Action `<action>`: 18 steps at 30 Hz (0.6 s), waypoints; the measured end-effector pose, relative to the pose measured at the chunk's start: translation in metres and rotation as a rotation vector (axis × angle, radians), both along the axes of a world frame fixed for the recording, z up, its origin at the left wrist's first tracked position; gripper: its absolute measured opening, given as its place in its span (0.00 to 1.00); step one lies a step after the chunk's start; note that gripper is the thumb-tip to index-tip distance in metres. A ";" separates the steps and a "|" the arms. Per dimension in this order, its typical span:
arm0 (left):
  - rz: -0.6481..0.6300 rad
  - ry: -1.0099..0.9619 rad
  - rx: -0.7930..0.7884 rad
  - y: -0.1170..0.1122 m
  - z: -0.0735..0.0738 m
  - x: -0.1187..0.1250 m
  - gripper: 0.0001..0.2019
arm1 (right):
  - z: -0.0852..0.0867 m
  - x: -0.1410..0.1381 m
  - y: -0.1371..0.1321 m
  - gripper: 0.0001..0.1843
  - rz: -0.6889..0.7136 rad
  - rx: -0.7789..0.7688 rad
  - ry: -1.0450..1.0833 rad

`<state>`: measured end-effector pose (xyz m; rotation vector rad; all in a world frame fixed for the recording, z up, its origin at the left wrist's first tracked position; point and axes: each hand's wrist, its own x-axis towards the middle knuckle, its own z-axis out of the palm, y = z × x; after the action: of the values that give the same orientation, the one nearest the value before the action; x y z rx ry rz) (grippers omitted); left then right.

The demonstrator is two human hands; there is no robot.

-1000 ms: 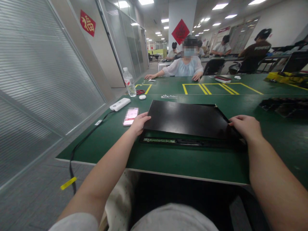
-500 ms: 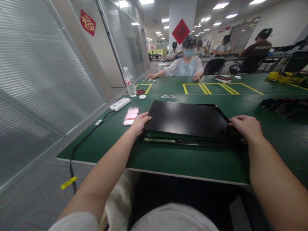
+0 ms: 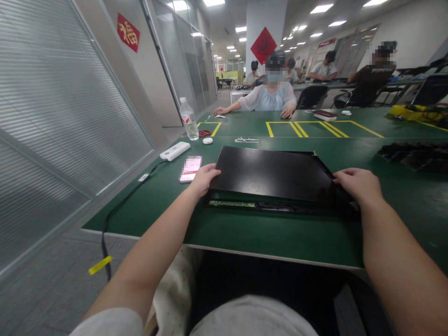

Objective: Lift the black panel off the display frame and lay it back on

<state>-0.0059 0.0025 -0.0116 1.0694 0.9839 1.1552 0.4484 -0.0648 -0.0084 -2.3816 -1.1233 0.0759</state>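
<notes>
A flat black screen panel lies slightly askew over a dark frame on the green table. Along the frame's near side a strip of green circuit board shows. My left hand pinches the panel's left edge, thumb on top, fingers partly hidden below. At the right edge my right hand is closed, with thumb and forefinger on the panel's corner area; whether it also grips the frame I cannot tell.
Left of the panel are a phone, a white power bank with a cable, a water bottle and red scissors. Small metal pieces lie behind it. Dark parts are at right. A person sits opposite.
</notes>
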 end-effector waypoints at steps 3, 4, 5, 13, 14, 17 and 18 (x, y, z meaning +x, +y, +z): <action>-0.007 0.009 -0.001 0.000 -0.001 0.000 0.20 | 0.000 0.000 0.000 0.12 0.004 0.002 -0.001; -0.008 0.011 0.001 0.000 -0.001 0.000 0.20 | 0.000 0.000 0.000 0.11 0.003 0.007 0.002; -0.008 0.012 0.004 0.000 -0.001 0.000 0.20 | 0.000 0.000 0.000 0.11 0.000 0.012 0.005; -0.004 -0.008 0.007 0.000 -0.003 -0.001 0.18 | 0.001 -0.001 -0.001 0.10 -0.002 -0.001 0.034; 0.001 -0.009 0.006 0.000 -0.003 0.000 0.18 | 0.001 -0.001 -0.001 0.10 -0.004 0.000 0.039; 0.010 -0.006 0.009 -0.001 -0.002 0.000 0.18 | 0.001 -0.002 -0.001 0.10 -0.007 0.002 0.049; 0.008 -0.002 0.010 -0.001 -0.002 0.000 0.18 | 0.001 -0.002 -0.001 0.10 -0.006 0.006 0.048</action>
<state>-0.0056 0.0017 -0.0139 1.0734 0.9826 1.1688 0.4467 -0.0661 -0.0073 -2.3650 -1.0929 0.1272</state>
